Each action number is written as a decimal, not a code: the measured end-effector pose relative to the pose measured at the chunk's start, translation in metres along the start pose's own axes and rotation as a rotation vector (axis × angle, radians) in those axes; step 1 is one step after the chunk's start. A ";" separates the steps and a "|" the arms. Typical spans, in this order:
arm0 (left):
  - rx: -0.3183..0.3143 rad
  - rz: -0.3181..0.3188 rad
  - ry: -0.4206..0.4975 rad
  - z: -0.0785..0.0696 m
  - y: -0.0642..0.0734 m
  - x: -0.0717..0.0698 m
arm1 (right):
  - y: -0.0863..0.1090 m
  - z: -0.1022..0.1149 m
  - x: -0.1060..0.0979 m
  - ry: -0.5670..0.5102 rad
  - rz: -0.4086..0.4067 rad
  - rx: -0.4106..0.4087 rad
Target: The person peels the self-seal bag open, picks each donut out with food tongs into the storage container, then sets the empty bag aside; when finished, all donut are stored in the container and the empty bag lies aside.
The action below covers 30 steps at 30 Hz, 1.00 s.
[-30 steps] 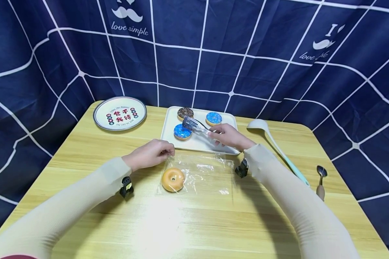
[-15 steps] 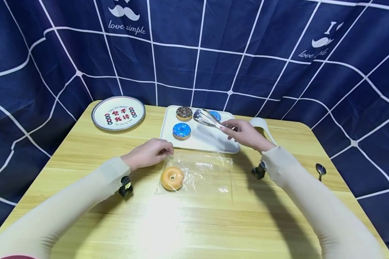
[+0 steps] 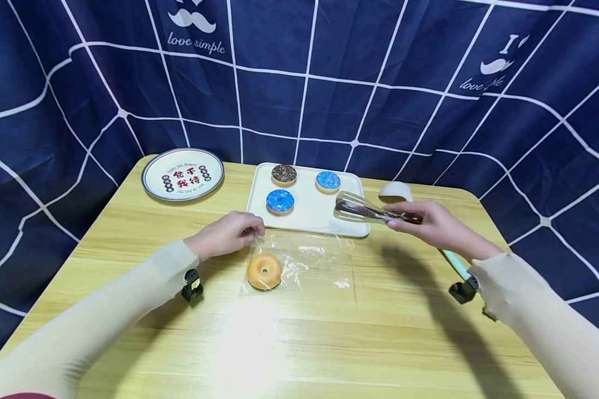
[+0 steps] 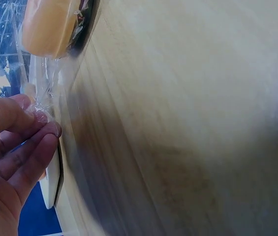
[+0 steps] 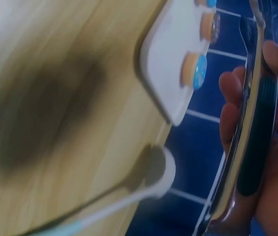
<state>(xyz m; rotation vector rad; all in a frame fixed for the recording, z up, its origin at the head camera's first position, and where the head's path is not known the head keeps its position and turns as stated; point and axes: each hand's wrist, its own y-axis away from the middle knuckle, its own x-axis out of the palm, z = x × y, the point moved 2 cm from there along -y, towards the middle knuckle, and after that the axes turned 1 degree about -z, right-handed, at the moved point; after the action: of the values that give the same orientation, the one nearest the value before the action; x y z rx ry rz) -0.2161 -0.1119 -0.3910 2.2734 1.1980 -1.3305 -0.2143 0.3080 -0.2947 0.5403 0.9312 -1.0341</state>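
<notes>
At the upper left corner of a clear plastic bag (image 3: 319, 271), my left hand (image 3: 227, 235) pinches the film between thumb and fingers, as the left wrist view confirms. A plain glazed doughnut (image 3: 256, 274) lies inside the bag's left end. My right hand (image 3: 436, 227) grips metal food tongs (image 3: 361, 209) with dark green grips (image 5: 259, 137). Nothing is between the tongs' slotted ends, which hang over the right front of a white tray (image 3: 306, 219). On that tray sit a chocolate-topped doughnut (image 3: 284, 174), a blue-topped doughnut (image 3: 280, 200) and a second blue-topped doughnut (image 3: 328, 180).
An oval plate (image 3: 182, 185) with red characters stands at the back left of the wooden table (image 3: 299, 343). Behind my right hand lies a ladle (image 3: 395, 190) with a mint handle (image 3: 455, 263), partly hidden. A dark blue curtain (image 3: 269, 94) hangs behind.
My right hand has drawn the tongs rightward and back from over the doughnuts to the tray's right front. The arm now covers the spoon. My left hand has stayed at the bag's corner.
</notes>
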 end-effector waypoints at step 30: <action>-0.018 -0.008 -0.003 0.001 0.002 0.002 | 0.045 0.005 0.034 0.084 0.085 -0.290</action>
<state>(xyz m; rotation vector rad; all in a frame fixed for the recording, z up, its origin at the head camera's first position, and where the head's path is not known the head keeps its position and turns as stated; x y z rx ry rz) -0.2142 -0.1129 -0.3933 2.2554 1.2152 -1.3200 -0.1649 0.3073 -0.3231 0.3785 1.1016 -0.7878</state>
